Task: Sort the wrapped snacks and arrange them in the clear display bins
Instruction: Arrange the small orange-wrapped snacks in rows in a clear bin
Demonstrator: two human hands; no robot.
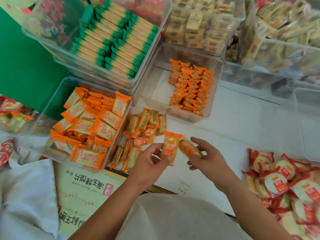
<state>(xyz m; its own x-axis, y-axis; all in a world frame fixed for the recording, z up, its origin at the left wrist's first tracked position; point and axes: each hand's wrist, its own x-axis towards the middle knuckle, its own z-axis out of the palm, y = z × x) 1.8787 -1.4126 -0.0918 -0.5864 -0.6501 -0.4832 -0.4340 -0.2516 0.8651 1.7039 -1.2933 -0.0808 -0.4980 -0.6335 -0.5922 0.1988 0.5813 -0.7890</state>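
So the white desk [242,122] is mostly covered in clear bins. The far-left bin [78,60] is packed with tidy rows of green-wrapped bars, so that one looks done. The near-left bin [57,101] is full of orange cracker packs, but they're tossed in any old way. The middle bin [159,90] is about half done: neat rows of little orange snacks [190,89] fill its right side and the left side is bare.

Plenty left, I'd say. There's a big heap of red-wrapped rice crackers [285,187] on the near right, and a smaller loose pile [142,129] on the desk between the two orange bins.

Both hands are busy just near of that pile. The left hand [150,160] pinches an orange packet [170,148] between thumb and fingers. The right hand [207,158] has its fingers curled round a second packet [189,148] just beside it. My guess is both go in the middle bin.
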